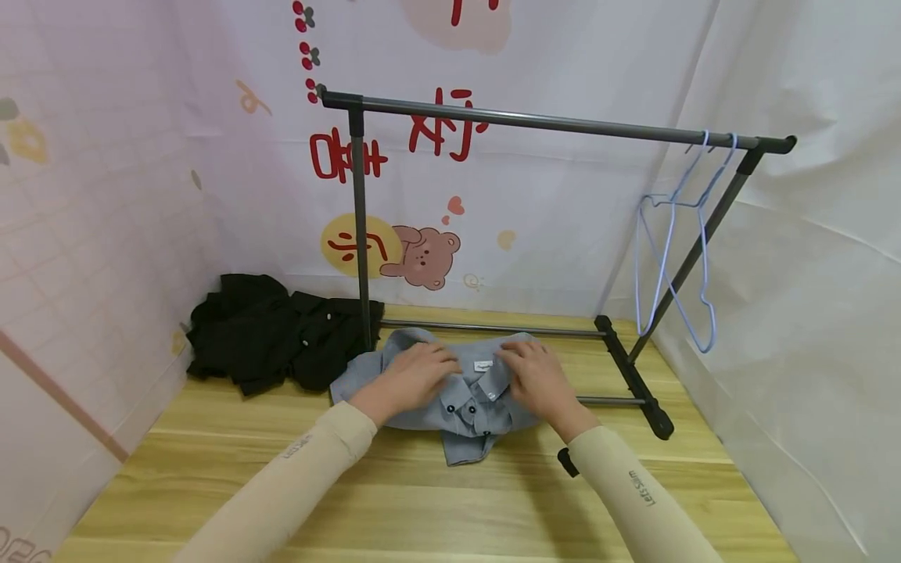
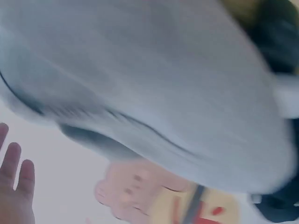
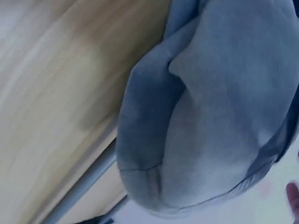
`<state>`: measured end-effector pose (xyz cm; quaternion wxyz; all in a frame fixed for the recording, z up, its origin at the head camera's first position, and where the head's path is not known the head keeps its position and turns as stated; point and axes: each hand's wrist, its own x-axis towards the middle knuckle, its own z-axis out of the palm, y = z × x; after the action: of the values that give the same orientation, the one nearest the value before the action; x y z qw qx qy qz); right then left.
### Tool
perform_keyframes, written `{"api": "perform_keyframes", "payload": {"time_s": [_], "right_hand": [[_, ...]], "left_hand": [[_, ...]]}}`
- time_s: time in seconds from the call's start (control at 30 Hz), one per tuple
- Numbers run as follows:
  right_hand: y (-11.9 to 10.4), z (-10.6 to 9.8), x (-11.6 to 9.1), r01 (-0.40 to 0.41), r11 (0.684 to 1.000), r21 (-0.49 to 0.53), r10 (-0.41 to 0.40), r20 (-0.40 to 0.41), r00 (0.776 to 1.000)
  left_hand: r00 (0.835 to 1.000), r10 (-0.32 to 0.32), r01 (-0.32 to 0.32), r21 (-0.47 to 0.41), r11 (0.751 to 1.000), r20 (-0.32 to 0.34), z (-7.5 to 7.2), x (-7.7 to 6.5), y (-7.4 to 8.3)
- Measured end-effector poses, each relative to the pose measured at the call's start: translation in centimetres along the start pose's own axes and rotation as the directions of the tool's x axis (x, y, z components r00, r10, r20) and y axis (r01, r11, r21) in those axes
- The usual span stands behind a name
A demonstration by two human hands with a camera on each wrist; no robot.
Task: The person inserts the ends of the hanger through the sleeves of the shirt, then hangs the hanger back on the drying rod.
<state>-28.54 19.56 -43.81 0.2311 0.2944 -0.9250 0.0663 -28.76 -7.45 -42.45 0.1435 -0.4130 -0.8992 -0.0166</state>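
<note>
A grey-blue button shirt point(image 1: 422, 418) lies bunched on the wooden floor, its collar and white neck label toward the middle and dark buttons below. My left hand point(image 1: 415, 374) is over the left side of the collar, fingers pointing right. In the left wrist view, fingers point(image 2: 25, 179) of that hand extend straight beside the blurred shirt cloth point(image 2: 154, 88). On the collar's other side is my right hand point(image 1: 540, 381), fingertips right at the collar edge. Folded shirt cloth point(image 3: 219, 112) fills much of the right wrist view, with a fingertip point(image 3: 293, 198) at its right edge.
A dark metal clothes rack point(image 1: 535, 120) stands behind and around the shirt. Blue-lilac hangers point(image 1: 674, 202) hang at its right end. A heap of black clothing point(image 1: 260, 336) with light buttons lies at the left, by the rack's left post. Printed white sheets point(image 1: 563, 227) enclose the space.
</note>
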Motion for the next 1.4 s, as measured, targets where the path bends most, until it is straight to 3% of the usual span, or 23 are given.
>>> {"api": "perform_keyframes", "payload": {"time_s": [0.1,0.2,0.3,0.4,0.53,0.67,0.77,0.87,0.97,1.03,1.1,1.13,1.2,1.3,1.33,1.4], "right_hand": [[-0.4,0.6,-0.2,0.173,0.978,-0.118,-0.167,0.060,0.984],[-0.5,0.9,-0.5,0.223,0.961,-0.162,-0.211,0.087,0.974],[-0.2,0.7,-0.7,0.219,0.971,-0.100,-0.218,0.014,0.976],[0.3,0.3,-0.7,0.202,0.979,0.018,-0.198,-0.116,0.973],[0.7,0.1,-0.4,0.176,0.975,0.136,-0.130,-0.293,0.947],[0.6,0.5,0.1,0.133,0.980,0.146,-0.071,-0.371,0.926],[0.1,1.1,0.3,0.039,0.995,0.097,-0.008,-0.300,0.954],[-0.5,1.8,0.2,-0.104,0.994,0.034,0.108,-0.147,0.983],[-1.0,2.4,-0.3,-0.232,0.973,-0.009,0.232,-0.016,0.973],[-1.2,2.6,-0.6,-0.291,0.957,-0.014,0.291,0.036,0.956],[-1.2,2.7,-0.8,-0.327,0.945,0.004,0.326,0.061,0.943],[-1.2,2.8,-0.9,-0.341,0.940,0.012,0.339,0.076,0.938],[-1.1,2.8,-1.0,-0.360,0.933,0.024,0.356,0.100,0.929],[-1.0,2.7,-1.2,-0.389,0.920,0.050,0.380,0.126,0.916],[-0.9,2.6,-1.2,-0.396,0.916,0.058,0.387,0.129,0.913],[-0.9,2.5,-1.3,-0.414,0.907,0.076,0.402,0.134,0.906]], "left_hand": [[0.991,0.096,-0.104,0.089,0.991,0.089,0.7,0.7,1.3],[0.992,0.093,-0.106,0.155,0.982,0.090,1.1,0.8,1.5],[1.000,0.026,-0.026,0.135,0.990,0.000,1.0,0.9,0.8],[0.992,-0.092,0.098,0.067,0.993,-0.084,0.7,1.1,0.0],[0.969,-0.221,0.223,0.000,0.975,-0.114,0.3,1.5,-0.1],[0.965,-0.241,0.243,0.003,0.970,-0.107,0.5,2.4,0.7],[0.973,-0.207,0.211,0.031,0.977,-0.098,0.7,3.1,1.5],[0.979,-0.178,0.183,0.049,0.982,-0.098,0.9,3.4,2.1],[0.973,-0.205,0.208,0.014,0.978,-0.102,1.3,3.0,1.9],[0.955,-0.277,0.271,-0.067,0.960,-0.105,1.7,2.2,1.4],[0.920,-0.383,0.361,-0.195,0.912,-0.086,2.0,1.3,0.8],[0.895,-0.441,0.411,-0.271,0.871,-0.061,2.0,0.8,0.5],[0.844,-0.536,0.495,-0.420,0.760,0.026,2.1,-0.2,0.0],[0.781,-0.594,0.581,-0.576,0.575,0.195,2.1,-1.3,-0.5],[0.770,-0.590,0.594,-0.609,0.526,0.242,2.2,-1.6,-0.6],[0.766,-0.567,0.600,-0.656,0.458,0.304,2.2,-1.9,-0.6]]}}
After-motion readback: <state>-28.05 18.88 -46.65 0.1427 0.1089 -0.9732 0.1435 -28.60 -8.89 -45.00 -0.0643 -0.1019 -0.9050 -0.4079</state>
